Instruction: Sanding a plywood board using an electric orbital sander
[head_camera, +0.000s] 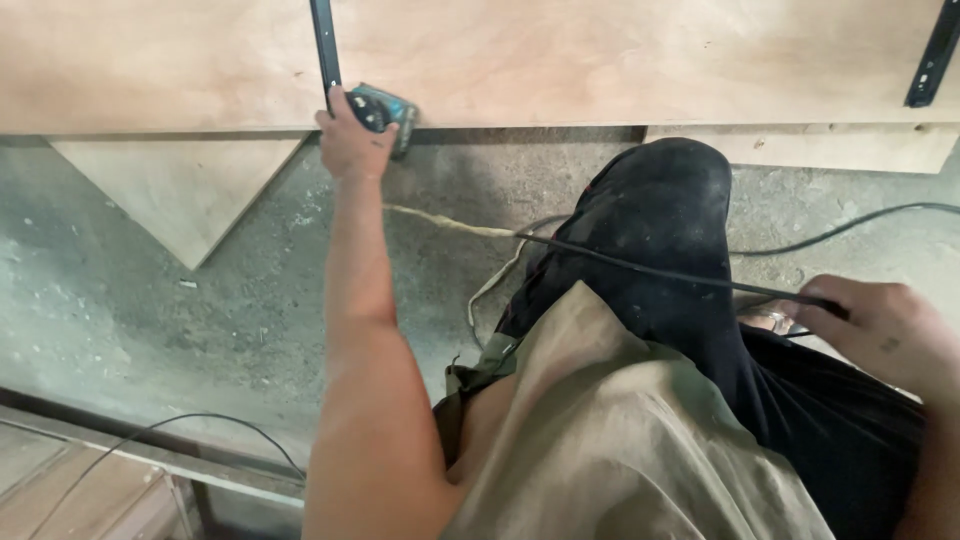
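Left hand (352, 140) is stretched out, fingers clenched around a teal and black power tool (385, 108) sitting at the near edge of the big plywood sheet (600, 60), just beside a black metal strip (324, 45). Right hand (885, 330) is back by the knee, fingers pinched on the black cable (640, 268), holding it taut across the dark trouser leg (680, 230). Risk as I read it: the cable could snag on that knee and tug the tool off line. A triangular plywood offcut (180, 190) lies on the concrete floor (120, 300). No packages, labels or signs visible
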